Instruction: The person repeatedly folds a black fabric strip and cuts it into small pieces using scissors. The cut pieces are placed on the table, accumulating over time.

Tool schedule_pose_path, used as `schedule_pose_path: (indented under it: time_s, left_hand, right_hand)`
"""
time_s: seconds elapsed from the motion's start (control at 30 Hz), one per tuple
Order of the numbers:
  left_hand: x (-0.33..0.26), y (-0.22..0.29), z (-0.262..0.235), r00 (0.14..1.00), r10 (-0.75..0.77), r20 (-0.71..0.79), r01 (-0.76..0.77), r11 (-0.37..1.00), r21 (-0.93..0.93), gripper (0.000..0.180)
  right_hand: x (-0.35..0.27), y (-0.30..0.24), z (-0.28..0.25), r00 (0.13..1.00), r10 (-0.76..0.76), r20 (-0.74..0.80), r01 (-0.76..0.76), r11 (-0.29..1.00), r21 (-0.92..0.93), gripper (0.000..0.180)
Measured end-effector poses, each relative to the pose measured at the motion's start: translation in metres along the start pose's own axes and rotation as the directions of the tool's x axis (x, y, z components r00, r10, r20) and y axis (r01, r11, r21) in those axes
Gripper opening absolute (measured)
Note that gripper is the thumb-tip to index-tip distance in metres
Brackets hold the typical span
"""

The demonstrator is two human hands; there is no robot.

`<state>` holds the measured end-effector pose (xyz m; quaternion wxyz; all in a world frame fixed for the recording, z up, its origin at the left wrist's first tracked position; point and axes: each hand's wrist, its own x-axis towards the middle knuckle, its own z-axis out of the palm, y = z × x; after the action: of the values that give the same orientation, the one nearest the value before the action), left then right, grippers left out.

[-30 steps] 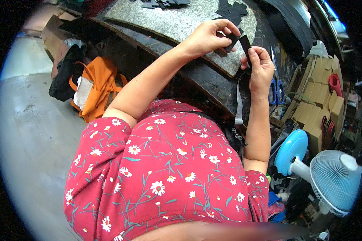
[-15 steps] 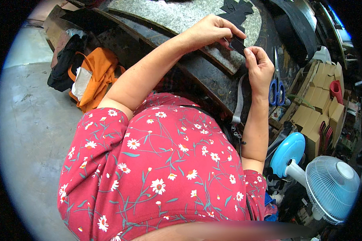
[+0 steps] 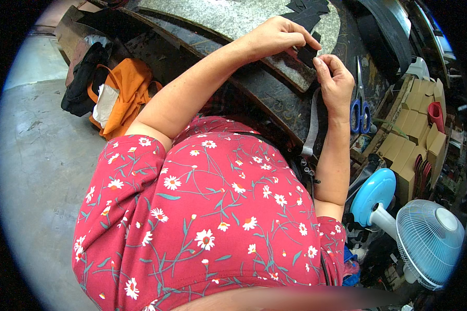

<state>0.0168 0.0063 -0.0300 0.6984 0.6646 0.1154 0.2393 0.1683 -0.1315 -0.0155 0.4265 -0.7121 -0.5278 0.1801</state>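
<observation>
In the head view, the left hand and right hand both pinch a small black piece at the bench edge near the scissors; it looks light, thin and floppy, best gripped by its edges.

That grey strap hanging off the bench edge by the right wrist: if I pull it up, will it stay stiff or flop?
The grey strap probably flops: it hangs straight down from the right hand over the bench edge. It looks thin and flat, so likely light. The small metal piece near its lower end may make it swing.
</observation>
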Motion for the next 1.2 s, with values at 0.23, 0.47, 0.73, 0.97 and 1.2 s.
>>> schedule_pose_path:
  time_s: [0.23,0.47,0.73,0.97,1.2]
  left_hand:
    - [-0.001,-0.001,-0.001,1.0,-0.016,0.026,0.017,0.999,-0.041,0.029]
    - [0.003,-0.006,0.001,0.999,-0.003,0.046,0.001,0.999,0.048,0.029]
    - [0.005,-0.006,-0.004,0.997,-0.053,0.048,0.058,0.991,-0.117,0.03]
    - [0.0,0.001,0.004,0.998,-0.069,-0.009,0.064,0.955,-0.288,0.029]
    - [0.001,0.002,0.011,0.997,-0.03,-0.071,0.013,0.975,-0.224,0.031]
  right_hand:
    - [0.0,0.004,0.0,1.0,0.025,0.0,-0.025,1.0,-0.003,0.017]
    - [0.002,-0.002,-0.001,0.999,-0.046,-0.008,0.045,0.995,-0.092,0.017]
    - [-0.004,-0.019,-0.001,0.973,-0.219,-0.07,0.163,0.87,-0.465,0.026]
    - [-0.009,-0.022,-0.074,0.982,-0.011,-0.19,-0.034,0.972,-0.233,0.031]
    - [-0.053,-0.008,-0.117,0.902,0.384,-0.197,-0.384,0.504,-0.774,0.038]
